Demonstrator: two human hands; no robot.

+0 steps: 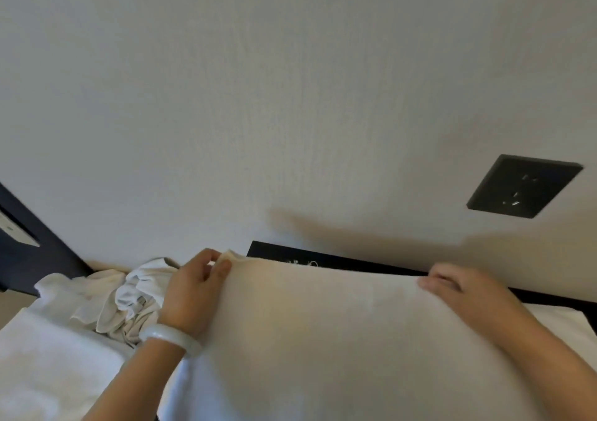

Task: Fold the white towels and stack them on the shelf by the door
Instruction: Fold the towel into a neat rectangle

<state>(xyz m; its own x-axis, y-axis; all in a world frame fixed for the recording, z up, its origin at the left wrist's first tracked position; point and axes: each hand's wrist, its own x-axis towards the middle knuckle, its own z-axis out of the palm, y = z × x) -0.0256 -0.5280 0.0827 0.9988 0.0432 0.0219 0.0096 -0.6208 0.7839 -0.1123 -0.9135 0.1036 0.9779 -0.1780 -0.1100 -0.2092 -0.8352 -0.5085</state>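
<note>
A white towel (323,330) is stretched flat in front of me, filling the lower middle of the view. My left hand (190,291), with a pale bangle on the wrist, pinches its far left corner between thumb and fingers. My right hand (458,286) grips the far right corner, fingers curled over the top edge. A crumpled heap of white towels (129,294) lies just left of my left hand.
A pale wall fills the upper view, with a black wall socket (521,186) at the right. A black ledge (339,261) runs behind the towel's far edge. White bedding (48,356) lies at lower left, beside a dark panel (29,243).
</note>
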